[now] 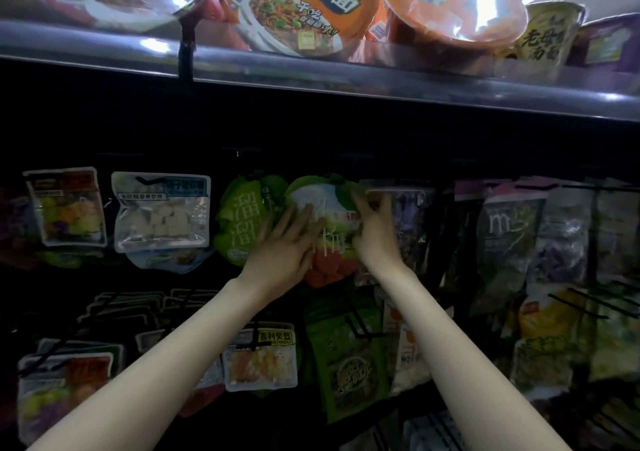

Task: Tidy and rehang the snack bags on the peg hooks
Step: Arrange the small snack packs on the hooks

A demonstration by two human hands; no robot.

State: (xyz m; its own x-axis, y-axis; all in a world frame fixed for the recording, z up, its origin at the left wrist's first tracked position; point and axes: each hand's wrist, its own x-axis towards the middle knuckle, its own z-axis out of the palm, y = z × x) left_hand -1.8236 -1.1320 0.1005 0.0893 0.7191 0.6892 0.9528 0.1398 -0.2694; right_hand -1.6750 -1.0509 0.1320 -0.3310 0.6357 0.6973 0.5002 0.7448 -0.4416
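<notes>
Dark pegboard rack (311, 131) under noodle-bowl shelf. Round green-and-red glossy snack bag (327, 228) hangs mid-row, top at its peg. Left hand (289, 246) spread flat, steadying it; right hand (375, 228) pinches its upper edge. Rehanging step; next likely seat hole fully, straighten.

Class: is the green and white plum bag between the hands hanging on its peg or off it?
Cannot tell. The plum bag sits at peg height, but both hands hold it and its top is dark.
</notes>
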